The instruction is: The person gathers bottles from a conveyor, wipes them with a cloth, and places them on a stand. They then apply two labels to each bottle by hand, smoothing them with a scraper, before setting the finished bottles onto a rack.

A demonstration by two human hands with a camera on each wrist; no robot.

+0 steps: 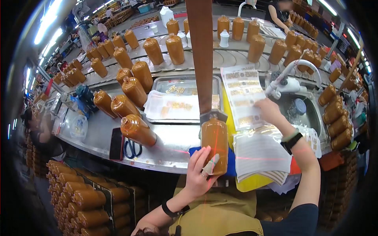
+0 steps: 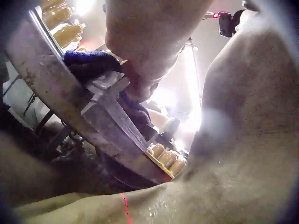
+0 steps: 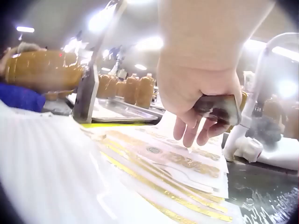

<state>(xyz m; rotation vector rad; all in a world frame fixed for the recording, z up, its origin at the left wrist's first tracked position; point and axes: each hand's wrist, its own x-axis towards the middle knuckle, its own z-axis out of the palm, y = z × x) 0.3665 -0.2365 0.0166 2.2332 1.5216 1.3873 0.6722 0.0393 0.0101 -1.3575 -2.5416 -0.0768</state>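
A glossy brown bottle point(image 1: 214, 137) lies on its side above a blue cloth point(image 1: 231, 161), its neck end at the metal stand. My left hand point(image 1: 195, 173) grips its near end; one finger wears a pale wrap. In the left wrist view, the underside of a hand fills much of the picture, with the bottle out of sight. My right hand point(image 1: 271, 112) reaches down to a printed sheet point(image 1: 242, 88) with gold patterns, fingertips right at the paper. A dark flat piece point(image 3: 217, 109) is held in that hand, between thumb and fingers.
A fanned stack of sheets point(image 1: 260, 153) lies at the table's near edge. Right of it is a sink point(image 1: 321, 114) with a white faucet. Left stand several brown bottles point(image 1: 138, 129), scissors point(image 1: 132, 149) and a phone point(image 1: 116, 144). A brown post point(image 1: 199, 51) rises centrally before a bottle-laden conveyor.
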